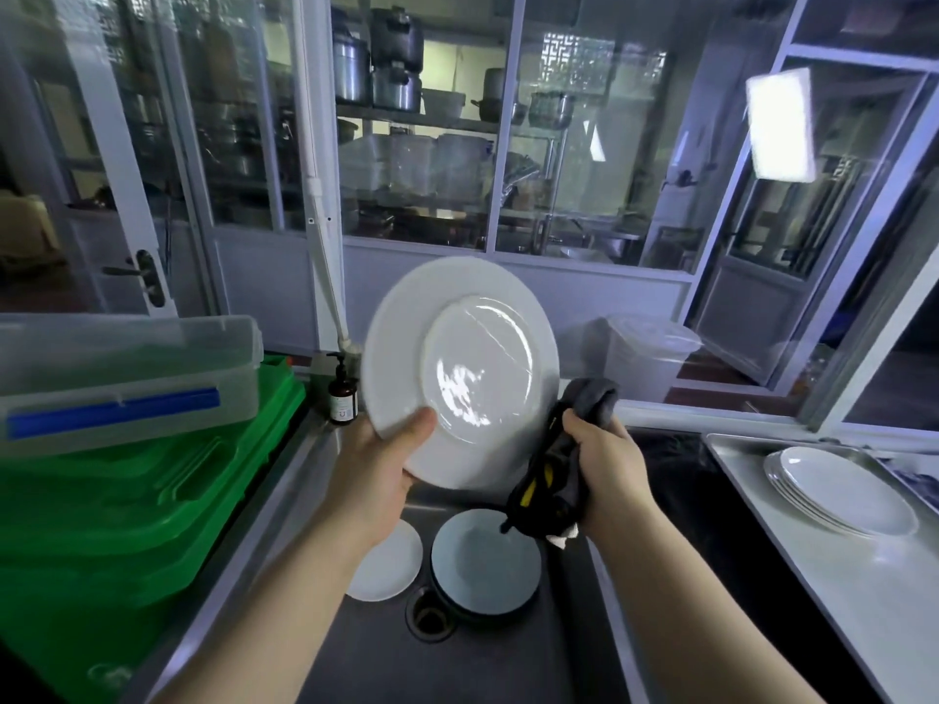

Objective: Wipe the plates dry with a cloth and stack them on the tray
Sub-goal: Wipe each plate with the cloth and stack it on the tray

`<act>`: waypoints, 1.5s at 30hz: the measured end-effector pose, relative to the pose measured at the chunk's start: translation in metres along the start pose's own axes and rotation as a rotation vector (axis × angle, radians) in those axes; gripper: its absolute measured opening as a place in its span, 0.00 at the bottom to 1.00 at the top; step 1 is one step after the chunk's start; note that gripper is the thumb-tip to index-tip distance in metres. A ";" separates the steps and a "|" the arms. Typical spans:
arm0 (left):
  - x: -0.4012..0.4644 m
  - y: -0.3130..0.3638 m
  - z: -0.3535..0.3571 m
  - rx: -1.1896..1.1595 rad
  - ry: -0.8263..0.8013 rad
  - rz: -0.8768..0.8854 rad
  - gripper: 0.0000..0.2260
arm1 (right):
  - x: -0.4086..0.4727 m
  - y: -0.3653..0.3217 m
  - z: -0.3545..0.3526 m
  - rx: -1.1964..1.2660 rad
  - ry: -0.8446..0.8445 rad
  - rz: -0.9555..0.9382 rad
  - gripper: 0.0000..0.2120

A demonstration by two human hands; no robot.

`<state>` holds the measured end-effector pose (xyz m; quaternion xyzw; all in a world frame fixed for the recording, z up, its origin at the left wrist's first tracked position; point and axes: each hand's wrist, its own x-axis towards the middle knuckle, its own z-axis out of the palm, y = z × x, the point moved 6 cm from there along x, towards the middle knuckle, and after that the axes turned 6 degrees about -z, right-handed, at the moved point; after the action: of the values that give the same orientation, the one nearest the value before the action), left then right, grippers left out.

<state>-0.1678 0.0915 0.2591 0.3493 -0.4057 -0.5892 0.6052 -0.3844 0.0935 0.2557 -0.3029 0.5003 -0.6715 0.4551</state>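
Round white ceramic plate (460, 370) pinched at lower rim by left hand (378, 467), underside facing viewer, above steel sink (508, 652); crumpled grey cloth (564, 449) gripped in curled fingers of right hand (607, 467), just right of rim

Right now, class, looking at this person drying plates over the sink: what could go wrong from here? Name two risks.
1. The white plate is held upright by one edge in the left hand; a wet rim could slip from that grip onto the plates in the sink.
2. The cloth hangs bunched in the right hand, so wiping may leave damp patches.
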 end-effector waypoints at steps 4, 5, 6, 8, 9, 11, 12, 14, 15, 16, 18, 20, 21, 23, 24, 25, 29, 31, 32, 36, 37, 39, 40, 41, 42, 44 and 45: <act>-0.010 0.015 0.006 0.389 -0.061 0.153 0.08 | 0.014 -0.026 0.008 -0.102 0.052 -0.154 0.07; -0.013 0.016 0.008 0.454 -0.081 0.162 0.07 | 0.016 -0.038 0.011 -0.112 0.063 -0.215 0.05; -0.016 0.016 0.010 0.503 -0.093 0.162 0.08 | 0.016 -0.051 0.014 -0.132 0.065 -0.280 0.06; -0.020 0.016 0.017 0.629 -0.116 0.186 0.20 | 0.009 -0.076 0.025 -0.244 0.030 -0.462 0.08; -0.022 0.015 0.020 0.697 -0.143 0.209 0.27 | -0.001 -0.088 0.034 -0.327 -0.005 -0.594 0.12; -0.024 0.017 0.026 0.752 -0.156 0.250 0.31 | -0.027 -0.101 0.056 -0.524 -0.095 -0.881 0.23; -0.024 0.021 0.027 0.736 -0.149 0.267 0.29 | -0.042 -0.101 0.067 -0.627 -0.130 -0.981 0.27; -0.021 0.026 0.030 0.638 -0.122 0.264 0.20 | -0.069 -0.093 0.085 -0.784 -0.207 -1.117 0.30; -0.019 0.027 0.032 0.597 -0.099 0.258 0.15 | -0.081 -0.086 0.091 -0.825 -0.257 -1.182 0.31; -0.017 0.025 0.031 0.573 -0.057 0.250 0.12 | -0.091 -0.079 0.097 -0.851 -0.307 -1.235 0.31; -0.014 0.023 0.025 0.531 0.016 0.226 0.07 | -0.100 -0.069 0.102 -0.881 -0.373 -1.304 0.29; -0.014 0.024 0.022 0.555 -0.032 0.250 0.07 | -0.096 -0.070 0.103 -0.892 -0.407 -1.332 0.26; -0.017 0.024 0.022 0.582 -0.082 0.256 0.06 | -0.092 -0.073 0.103 -0.902 -0.409 -1.348 0.25; -0.024 0.027 0.020 0.568 -0.131 0.248 0.19 | -0.075 -0.082 0.098 -0.930 -0.348 -1.348 0.26; -0.025 0.026 0.017 0.540 -0.150 0.228 0.23 | -0.064 -0.087 0.094 -0.936 -0.285 -1.312 0.27; -0.025 0.026 0.015 0.515 -0.153 0.206 0.23 | -0.050 -0.092 0.089 -0.932 -0.224 -1.242 0.28; -0.024 0.031 0.014 0.504 -0.157 0.148 0.33 | -0.018 -0.093 0.077 -0.870 -0.133 -0.962 0.31; -0.023 0.036 0.018 0.509 -0.136 0.147 0.30 | -0.033 -0.089 0.084 -0.897 -0.169 -1.039 0.30; -0.024 0.037 0.021 0.515 -0.134 0.158 0.26 | -0.046 -0.085 0.090 -0.913 -0.219 -1.120 0.29; -0.017 0.029 0.015 0.425 -0.109 0.159 0.11 | -0.098 -0.059 0.108 -0.990 -0.474 -1.423 0.24; -0.016 0.028 0.015 0.363 -0.108 0.114 0.11 | -0.101 -0.059 0.108 -0.998 -0.513 -1.457 0.22; -0.016 0.029 0.017 0.383 -0.137 0.099 0.04 | -0.094 -0.064 0.106 -1.006 -0.534 -1.484 0.20; -0.017 0.029 0.017 0.427 -0.160 0.128 0.11 | -0.087 -0.069 0.103 -1.004 -0.510 -1.476 0.20; -0.019 0.029 0.017 0.447 -0.187 0.143 0.21 | -0.078 -0.075 0.100 -0.995 -0.468 -1.448 0.21; -0.020 0.028 0.017 0.448 -0.208 0.128 0.27 | -0.067 -0.081 0.095 -0.981 -0.411 -1.400 0.22; -0.019 0.023 0.012 0.433 -0.211 0.102 0.25 | -0.041 -0.088 0.085 -0.943 -0.295 -1.250 0.28; -0.018 0.022 0.009 0.409 -0.211 0.101 0.21 | -0.027 -0.087 0.078 -0.907 -0.264 -1.169 0.29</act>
<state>-0.1659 0.1109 0.2817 0.3805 -0.5946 -0.4967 0.5050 -0.3327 0.0950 0.3644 -0.7550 0.4268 -0.4898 -0.0888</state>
